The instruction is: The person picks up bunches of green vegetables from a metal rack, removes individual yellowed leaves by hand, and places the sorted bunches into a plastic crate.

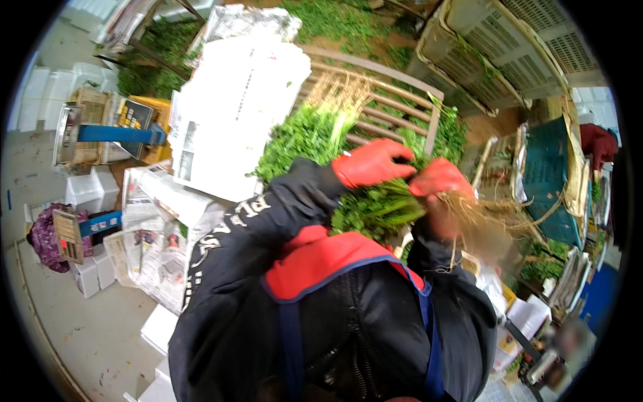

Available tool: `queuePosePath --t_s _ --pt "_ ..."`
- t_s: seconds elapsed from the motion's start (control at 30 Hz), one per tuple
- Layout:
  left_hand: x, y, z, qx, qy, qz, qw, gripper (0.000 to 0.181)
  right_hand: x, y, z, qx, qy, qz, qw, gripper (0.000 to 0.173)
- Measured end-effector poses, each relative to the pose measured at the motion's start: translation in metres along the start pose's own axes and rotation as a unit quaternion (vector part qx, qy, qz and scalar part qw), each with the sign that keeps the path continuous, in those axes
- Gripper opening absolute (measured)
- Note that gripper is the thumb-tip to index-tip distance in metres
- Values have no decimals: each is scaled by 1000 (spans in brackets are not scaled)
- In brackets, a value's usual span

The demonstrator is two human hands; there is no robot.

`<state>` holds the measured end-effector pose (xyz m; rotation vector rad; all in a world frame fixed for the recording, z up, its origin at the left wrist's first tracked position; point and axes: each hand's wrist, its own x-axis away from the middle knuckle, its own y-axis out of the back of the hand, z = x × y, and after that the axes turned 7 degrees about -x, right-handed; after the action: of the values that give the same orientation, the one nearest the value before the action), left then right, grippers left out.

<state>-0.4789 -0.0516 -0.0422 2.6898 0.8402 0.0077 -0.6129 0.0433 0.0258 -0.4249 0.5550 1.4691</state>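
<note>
A leafy green bunch of herbs with long pale roots (379, 208) lies across the front of my body. My right hand (444, 183), in a red rubber glove, is closed around its stems near the root end, and the roots trail away to the right. My left hand (377, 163), gloved alike, is at the upper side of the bunch with its fingers curved towards some green sprigs; whether it grips them is unclear. Beyond it, another bunch (321, 123) rests on a slatted wooden rack (392, 118), roots pointing away from me.
A stack of newsprint sheets (236, 110) lies left of the rack. Plastic crates (482, 55) stand at the upper right, a teal crate (545, 181) at the right. A scale with a blue column (118, 134) and white foam boxes (93, 188) are at the left. Other people are at both edges.
</note>
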Motion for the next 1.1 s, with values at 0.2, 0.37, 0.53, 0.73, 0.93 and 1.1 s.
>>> queuePosePath --t_s 0.2,0.37,0.53,0.73,0.93,1.1 --pt "-51 -51 9 -252 -113 -16 961 17 49 72 38 203 38 -133 969 13" --pt "-113 -52 91 -381 -101 -72 916 13 59 144 104 -43 261 -253 931 20" --pt "-151 -41 75 -304 -40 -85 948 34 159 232 0 221 -43 -511 830 20" --pt "-107 -56 91 -252 20 18 967 45 259 254 -109 206 -201 -514 808 21" --pt "-89 -40 69 -185 34 14 982 41 276 267 -147 199 -209 -491 822 23" --pt "-78 -12 65 -230 3 -75 970 40 256 328 -132 244 -172 -447 843 25"
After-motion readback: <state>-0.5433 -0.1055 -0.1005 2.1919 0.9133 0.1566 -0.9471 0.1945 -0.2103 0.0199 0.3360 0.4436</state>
